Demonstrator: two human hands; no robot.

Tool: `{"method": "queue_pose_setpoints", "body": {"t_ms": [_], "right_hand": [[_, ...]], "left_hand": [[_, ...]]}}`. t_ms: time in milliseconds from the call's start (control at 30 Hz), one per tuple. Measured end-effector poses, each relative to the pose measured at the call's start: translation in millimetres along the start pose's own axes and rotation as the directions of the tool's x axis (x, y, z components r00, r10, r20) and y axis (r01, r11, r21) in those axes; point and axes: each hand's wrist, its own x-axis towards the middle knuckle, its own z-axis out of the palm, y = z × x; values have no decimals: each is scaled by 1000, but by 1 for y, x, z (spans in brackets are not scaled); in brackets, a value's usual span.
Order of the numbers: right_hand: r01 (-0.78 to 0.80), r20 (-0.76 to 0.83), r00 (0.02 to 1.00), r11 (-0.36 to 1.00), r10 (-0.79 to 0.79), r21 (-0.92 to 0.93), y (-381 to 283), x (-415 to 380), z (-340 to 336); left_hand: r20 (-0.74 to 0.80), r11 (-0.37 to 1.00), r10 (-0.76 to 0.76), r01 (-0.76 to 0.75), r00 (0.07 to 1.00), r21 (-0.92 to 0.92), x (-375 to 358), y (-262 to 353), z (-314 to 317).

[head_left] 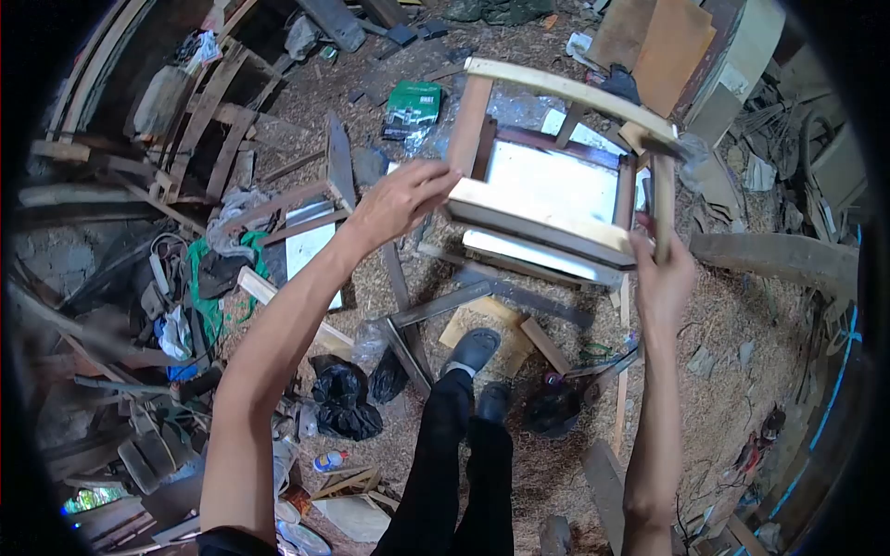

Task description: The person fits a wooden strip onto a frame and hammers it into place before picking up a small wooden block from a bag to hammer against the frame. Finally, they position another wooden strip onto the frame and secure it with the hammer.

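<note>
A wooden frame (556, 209) with light-coloured rails and a white panel (553, 181) inside hangs in the air, tilted, between my two hands. My left hand (410, 196) has its fingers closed on the frame's left corner. At the right corner my right hand (662, 269) grips the frame, its fingers partly hidden behind the wood. A second white strip (533, 255) shows under the frame's near rail.
Dark wooden bars (440, 303) and a light board (484, 324) lie by my feet. Black plastic bags (343, 398) sit left of my legs. A green box (413, 109) lies beyond the frame. Scrap wood stands at left, and a curved plank (779, 262) at right.
</note>
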Motion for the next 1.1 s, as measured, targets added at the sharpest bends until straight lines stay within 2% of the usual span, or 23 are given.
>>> {"method": "queue_pose_setpoints", "body": {"t_ms": [67, 100, 133, 167, 233, 267, 333, 533, 567, 633, 700, 833, 900, 1000, 1100], "right_hand": [[105, 127, 985, 990, -116, 96, -23, -6, 24], [133, 153, 978, 989, -142, 66, -31, -9, 37], [254, 134, 954, 959, -270, 124, -29, -12, 53], [169, 194, 965, 984, -176, 54, -31, -14, 64], [298, 134, 945, 954, -299, 30, -29, -22, 80], [308, 141, 941, 951, -308, 25, -26, -23, 81], [217, 145, 966, 976, -214, -7, -26, -26, 81], [400, 48, 916, 909, -398, -116, -14, -23, 96], [434, 32, 901, 893, -433, -124, -12, -23, 98], [425, 70, 905, 897, -419, -124, -10, -22, 102], [447, 28, 895, 889, -446, -97, -5, -23, 106], [463, -5, 884, 876, -468, -134, -7, -26, 109], [376, 74, 927, 909, -368, -179, -13, -21, 106], [409, 92, 913, 886, -398, -217, -20, -16, 100], [358, 103, 933, 915, -344, -189, -26, -19, 102]], "left_hand": [[-19, 999, -7, 8, 1000, 48, -6, 4, 3], [-36, 996, 6, -3, 999, 91, -9, 7, 4], [-46, 996, -4, 8, 999, 89, -11, 8, 7], [-53, 996, -3, 8, 999, 93, -11, 8, 10], [-130, 978, 48, -20, 990, 206, -14, 7, 16], [-124, 971, 16, 14, 992, 238, -16, 5, 20], [-137, 967, 16, 20, 991, 254, -18, 7, 23], [-162, 919, 112, -39, 980, 393, -26, 4, 32], [-166, 922, 101, -30, 981, 387, -27, 2, 32], [-206, 939, 202, -129, 958, 320, -27, -3, 29], [-186, 941, 167, -100, 968, 323, -29, -6, 30], [-249, 951, 142, -62, 958, 304, -25, -12, 31], [-154, 997, 22, -10, 988, 72, -20, -14, 26], [-57, 996, -8, 13, 998, 85, -9, -14, 1], [39, 996, -47, 44, 998, 81, -9, -26, -12]]}}
